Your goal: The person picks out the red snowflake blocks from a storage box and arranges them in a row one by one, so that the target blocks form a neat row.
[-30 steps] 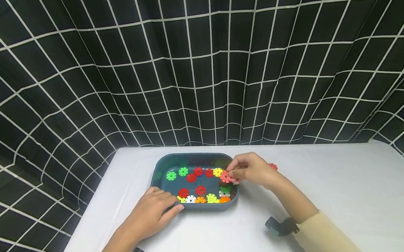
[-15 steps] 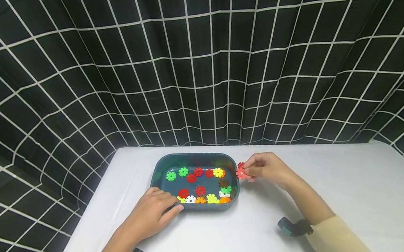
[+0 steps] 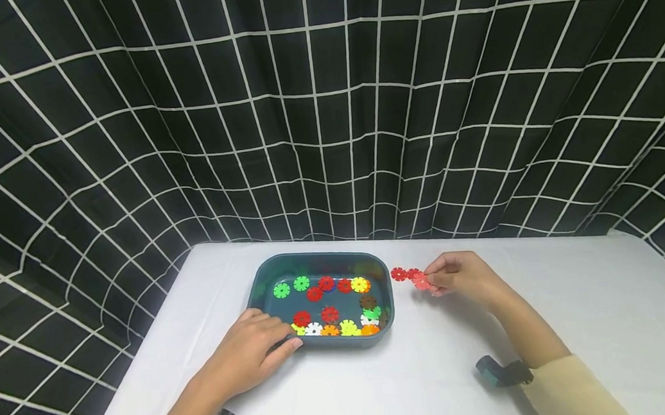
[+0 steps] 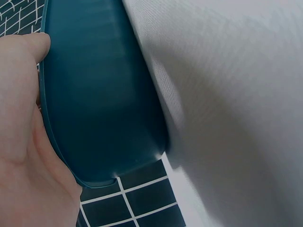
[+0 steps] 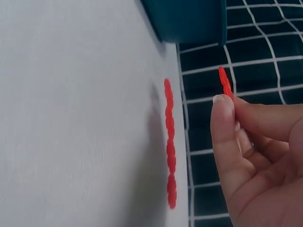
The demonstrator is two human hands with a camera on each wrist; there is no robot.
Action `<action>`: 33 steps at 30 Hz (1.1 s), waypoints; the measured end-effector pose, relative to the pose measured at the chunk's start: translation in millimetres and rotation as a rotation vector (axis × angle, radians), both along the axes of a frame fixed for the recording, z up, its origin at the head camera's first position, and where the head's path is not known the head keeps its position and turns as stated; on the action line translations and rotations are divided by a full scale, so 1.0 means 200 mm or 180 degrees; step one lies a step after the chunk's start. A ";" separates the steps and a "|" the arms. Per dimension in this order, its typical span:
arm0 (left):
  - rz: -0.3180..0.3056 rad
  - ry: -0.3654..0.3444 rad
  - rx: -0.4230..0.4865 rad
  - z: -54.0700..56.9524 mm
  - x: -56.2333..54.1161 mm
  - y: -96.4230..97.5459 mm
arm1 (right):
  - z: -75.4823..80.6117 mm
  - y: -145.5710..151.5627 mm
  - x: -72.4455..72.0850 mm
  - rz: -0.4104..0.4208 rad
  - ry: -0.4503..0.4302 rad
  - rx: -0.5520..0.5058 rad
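Observation:
A dark teal plastic tray (image 3: 342, 340) holds flat notched discs in red, green, yellow, orange, white and brown. My left hand (image 3: 258, 348) grips its front-left rim, thumb (image 4: 40, 46) along the rim; the other fingertips are partly hidden in the left wrist view. To the right of the tray, my right hand (image 3: 462, 279) pinches a red notched disc (image 3: 421, 281) between thumb and fingers, seen edge-on in the right wrist view and raised off the table. Below it, a row of red discs (image 5: 170, 142) lies on the cloth, partly hidden behind the hand in the head view.
A white cloth (image 3: 357, 392) covers the table. Behind and at the sides hangs a black curtain (image 3: 332, 117) with a white grid. Dark wrist devices (image 3: 503, 372) sit at both forearms, below the beige sleeves.
My right hand has moved right, out from over the tray, with the red disc still pinched. Red discs on the table have come into sight behind it. The left hand stays put.

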State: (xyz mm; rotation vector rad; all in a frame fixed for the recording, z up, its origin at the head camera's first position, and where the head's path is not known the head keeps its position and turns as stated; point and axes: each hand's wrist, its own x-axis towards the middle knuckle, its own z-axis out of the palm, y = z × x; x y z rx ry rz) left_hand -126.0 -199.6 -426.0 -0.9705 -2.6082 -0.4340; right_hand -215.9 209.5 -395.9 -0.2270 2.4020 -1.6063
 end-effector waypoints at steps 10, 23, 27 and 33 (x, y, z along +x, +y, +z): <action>0.0030 -0.0049 -0.0030 0.01 0.00 0.00 | -0.05 0.15 -0.04 -0.0256 -0.0083 0.0091; 0.0046 -0.0100 -0.0043 0.01 0.00 0.00 | -0.09 0.29 -0.08 -0.0476 -0.0149 0.0313; 0.0060 -0.0107 -0.0043 0.00 0.00 0.00 | -0.10 0.31 -0.09 -0.0535 -0.0164 0.0393; 0.0054 -0.0075 -0.0038 0.00 0.00 0.00 | -0.11 0.32 -0.10 -0.0627 -0.0157 0.0509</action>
